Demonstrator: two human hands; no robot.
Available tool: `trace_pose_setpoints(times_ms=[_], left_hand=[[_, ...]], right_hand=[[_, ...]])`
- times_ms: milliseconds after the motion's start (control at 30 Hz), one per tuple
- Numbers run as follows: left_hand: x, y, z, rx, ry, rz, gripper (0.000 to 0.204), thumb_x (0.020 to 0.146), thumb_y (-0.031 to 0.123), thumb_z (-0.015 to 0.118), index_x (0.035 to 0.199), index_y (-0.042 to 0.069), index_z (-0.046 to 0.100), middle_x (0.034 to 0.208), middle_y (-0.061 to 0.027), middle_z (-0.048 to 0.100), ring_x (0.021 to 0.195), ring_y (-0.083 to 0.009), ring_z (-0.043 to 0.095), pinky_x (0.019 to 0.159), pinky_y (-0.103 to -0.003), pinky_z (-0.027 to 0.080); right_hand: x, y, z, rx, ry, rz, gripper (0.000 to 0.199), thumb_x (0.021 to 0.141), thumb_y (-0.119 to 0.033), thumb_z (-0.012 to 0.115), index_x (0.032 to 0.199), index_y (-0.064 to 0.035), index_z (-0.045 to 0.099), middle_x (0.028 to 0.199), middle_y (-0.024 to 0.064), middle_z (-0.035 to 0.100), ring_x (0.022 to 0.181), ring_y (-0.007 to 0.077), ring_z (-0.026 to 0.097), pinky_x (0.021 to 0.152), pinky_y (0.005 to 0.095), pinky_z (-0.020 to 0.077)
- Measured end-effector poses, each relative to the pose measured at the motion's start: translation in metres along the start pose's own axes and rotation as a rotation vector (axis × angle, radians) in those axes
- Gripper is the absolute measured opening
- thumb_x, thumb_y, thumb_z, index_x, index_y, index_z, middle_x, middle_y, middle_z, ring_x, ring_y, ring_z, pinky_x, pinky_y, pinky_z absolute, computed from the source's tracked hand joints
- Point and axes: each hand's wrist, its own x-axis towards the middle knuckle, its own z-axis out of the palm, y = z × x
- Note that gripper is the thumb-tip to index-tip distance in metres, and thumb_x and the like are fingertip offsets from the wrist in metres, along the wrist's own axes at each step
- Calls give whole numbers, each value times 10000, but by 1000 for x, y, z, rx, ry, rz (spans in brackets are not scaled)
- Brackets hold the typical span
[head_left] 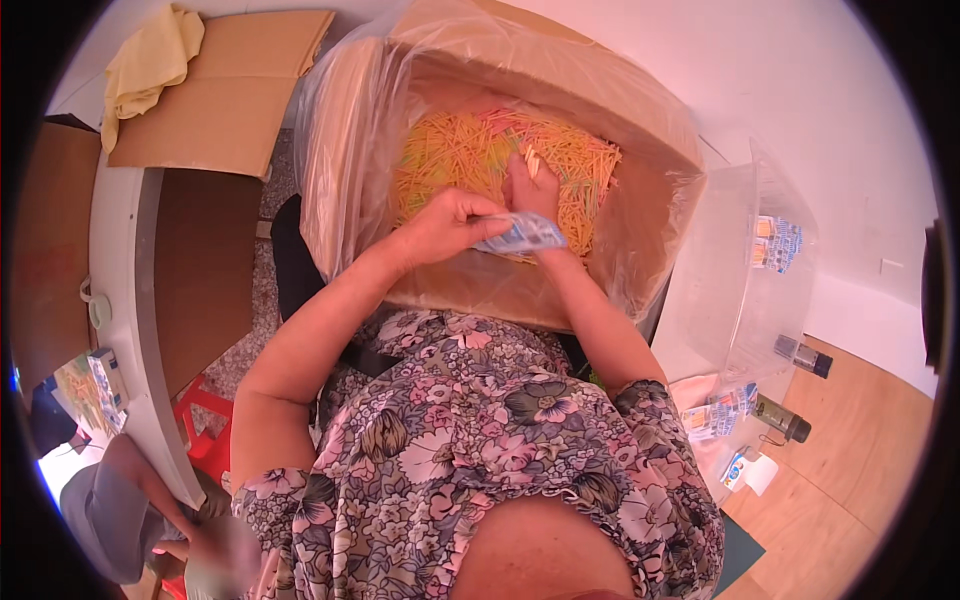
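Observation:
In front of me, a large cardboard box [455,292] lined with clear plastic holds a heap of thin sticks [445,160], mostly orange and yellow with some pink and green. My left hand [450,225] pinches one end of a small clear plastic bag [528,233] with blue print, over the box's near part. The bag lies across my right wrist in this view; whether they touch I cannot tell. Farther in, my right hand [535,190] is down at the heap, its fingers closed round a few pale yellow sticks [531,160].
On the right stands a clear plastic bin [745,290] with printed packets [776,244] inside; more packets [715,415] and two bottles [783,418] are nearby. At left, a cardboard sheet [225,95] bears a yellow cloth [155,65]. Another person [120,510] sits at lower left.

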Motion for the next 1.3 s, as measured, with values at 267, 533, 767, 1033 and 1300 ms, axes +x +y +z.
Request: trace_pose_setpoints(times_ms=[267, 533, 767, 1033, 1300], left_hand=[[-3, 10, -7, -466, 17, -264, 201, 894, 176, 592, 988, 12, 660, 884, -9, 660, 795, -50, 582, 735, -222, 475], [1, 7, -20, -636, 271, -265, 224, 893, 159, 575, 1057, 16, 629, 943, -28, 666, 835, -91, 613, 783, -250, 473], [3, 9, -20, -621, 285, -266, 245, 890, 172, 581, 1068, 10, 629, 951, -30, 665, 852, -88, 590, 813, -248, 438], [4, 9, -19, -575, 284, -251, 212, 895, 156, 576, 1045, 20, 638, 933, -30, 668, 824, -85, 607, 768, -239, 468], [-3, 5, -15, -429, -50, -367, 217, 865, 158, 613, 1002, -6, 650, 883, -11, 656, 782, -63, 578, 730, -228, 459]], right_hand=[[-57, -9, -2, -155, -144, -210, 124, 862, -181, 574, 842, -58, 577, 750, 19, 617, 642, 69, 567, 531, 232, 455], [-10, -35, -41, 369, -156, 510, 423, 853, -510, 571, 687, -138, 458, 503, -56, 344, 374, 49, 267, 335, 219, 170], [55, -26, -39, 135, -133, 343, 298, 850, -340, 629, 702, -136, 470, 501, -44, 388, 363, 68, 304, 333, 219, 206], [84, -25, -34, 472, -124, 358, 189, 898, -191, 538, 741, -131, 453, 488, -38, 311, 390, 75, 271, 359, 214, 184], [48, -39, -19, 847, -434, 482, 228, 927, -252, 507, 740, -132, 460, 495, -52, 301, 433, 84, 316, 377, 223, 259]])
